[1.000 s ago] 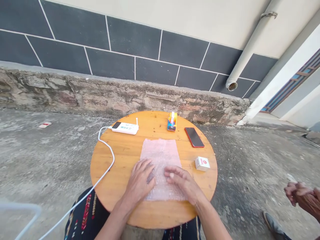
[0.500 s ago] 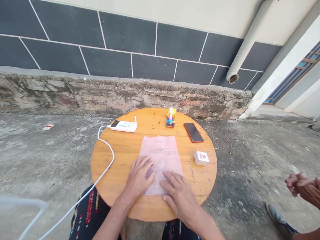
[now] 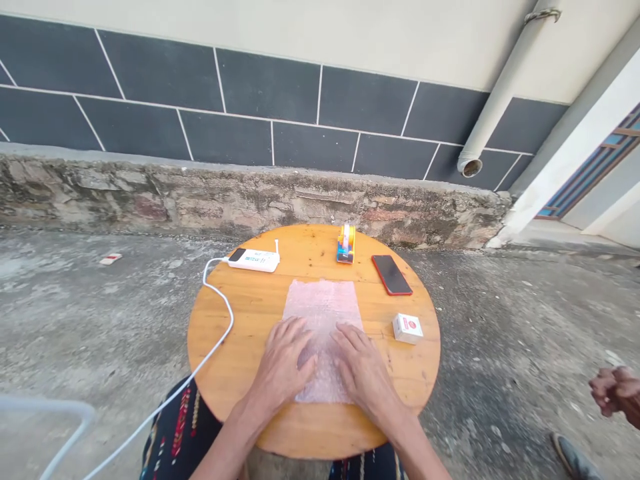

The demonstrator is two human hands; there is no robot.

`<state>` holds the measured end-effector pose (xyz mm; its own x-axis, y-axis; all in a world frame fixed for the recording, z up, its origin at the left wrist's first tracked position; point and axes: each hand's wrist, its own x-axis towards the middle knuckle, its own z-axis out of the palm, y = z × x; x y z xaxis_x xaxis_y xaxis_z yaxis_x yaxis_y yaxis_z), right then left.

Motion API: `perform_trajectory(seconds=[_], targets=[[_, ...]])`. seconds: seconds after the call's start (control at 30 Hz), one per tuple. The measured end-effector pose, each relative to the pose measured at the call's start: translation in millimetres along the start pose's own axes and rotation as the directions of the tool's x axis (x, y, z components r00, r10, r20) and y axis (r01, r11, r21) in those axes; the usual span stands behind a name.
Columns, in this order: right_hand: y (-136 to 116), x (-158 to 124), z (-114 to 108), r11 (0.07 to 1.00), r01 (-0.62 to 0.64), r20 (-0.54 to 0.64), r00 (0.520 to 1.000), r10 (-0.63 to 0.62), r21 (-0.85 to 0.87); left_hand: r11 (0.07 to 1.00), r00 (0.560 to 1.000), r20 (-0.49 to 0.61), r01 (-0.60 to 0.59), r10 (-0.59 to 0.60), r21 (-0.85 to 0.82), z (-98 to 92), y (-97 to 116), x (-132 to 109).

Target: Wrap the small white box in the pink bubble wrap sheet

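A pinkish, see-through sheet of bubble wrap (image 3: 325,303) lies flat on the round wooden table (image 3: 235,360). My left hand (image 3: 286,360) rests palm down on its left edge, fingers stretched out. Over its right edge lies my right hand (image 3: 363,363), also flat with the fingers extended. Neither hand grips anything. To the right of the wrap stands a small white box (image 3: 407,329), and beyond that is a phone with a red edge (image 3: 392,275). A yellow and blue tape dispenser (image 3: 346,244) stands near the far edge.
A white power bank (image 3: 254,260) sits at the table's left, and its white cable (image 3: 227,330) runs over the edge toward me. Another person's hand (image 3: 617,393) and shoe (image 3: 573,457) show at the right. Behind the table runs a stone wall base (image 3: 225,203).
My right hand has slid forward along the bubble wrap, up its right side. My left hand stays flat on the left side. The whole view has shifted slightly.
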<state>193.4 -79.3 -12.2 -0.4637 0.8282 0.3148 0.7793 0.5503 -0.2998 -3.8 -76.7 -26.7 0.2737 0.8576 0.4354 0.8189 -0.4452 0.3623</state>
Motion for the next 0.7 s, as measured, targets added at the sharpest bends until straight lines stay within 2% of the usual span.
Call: perform_trajectory(seconds=[0.13, 0.2, 0.27, 0.3, 0.4, 0.5, 0.6, 0.7], targets=[[5.6, 22.1, 27.4, 0.992, -0.033, 0.012, 0.999, 0.035, -0.123, 0.991, 0.984, 0.137, -0.098, 0.109, -0.087, -11.9, 22.4, 7.4], [9.3, 21.2, 35.2, 0.987, -0.052, -0.013, 0.999, 0.051, -0.15, 0.99, 0.974, 0.198, -0.096, 0.115, -0.101, -13.3, 23.1, -1.2], [11.9, 18.4, 38.4, 0.985, -0.05, -0.027, 0.999, 0.046, -0.163, 0.995, 0.974, 0.207, -0.083, 0.094, -0.062, -12.8, 14.3, -21.2], [12.5, 17.4, 38.8, 0.985, -0.043, -0.026, 0.999, 0.039, -0.165, 0.995, 0.975, 0.199, -0.088, 0.094, -0.036, -12.4, 7.4, -34.6], [12.8, 17.5, 37.7, 0.986, -0.032, -0.009, 0.999, 0.031, -0.162, 0.995, 0.994, 0.085, -0.077, 0.072, 0.056, -13.0, -15.2, -77.1], [12.3, 19.5, 36.7, 0.986, -0.038, -0.002, 0.999, 0.039, -0.161, 0.989, 0.993, 0.0, -0.12, 0.12, 0.084, -15.5, -27.7, -103.8], [12.1, 19.9, 37.0, 0.985, -0.044, -0.015, 0.999, 0.043, -0.164, 0.997, 0.996, -0.064, -0.063, 0.065, 0.039, -17.0, -24.2, -102.6], [13.0, 18.5, 38.8, 0.984, -0.028, -0.039, 0.999, 0.022, -0.175, 0.998, 0.993, -0.108, 0.053, -0.057, -0.042, -15.2, -8.8, -75.7]])
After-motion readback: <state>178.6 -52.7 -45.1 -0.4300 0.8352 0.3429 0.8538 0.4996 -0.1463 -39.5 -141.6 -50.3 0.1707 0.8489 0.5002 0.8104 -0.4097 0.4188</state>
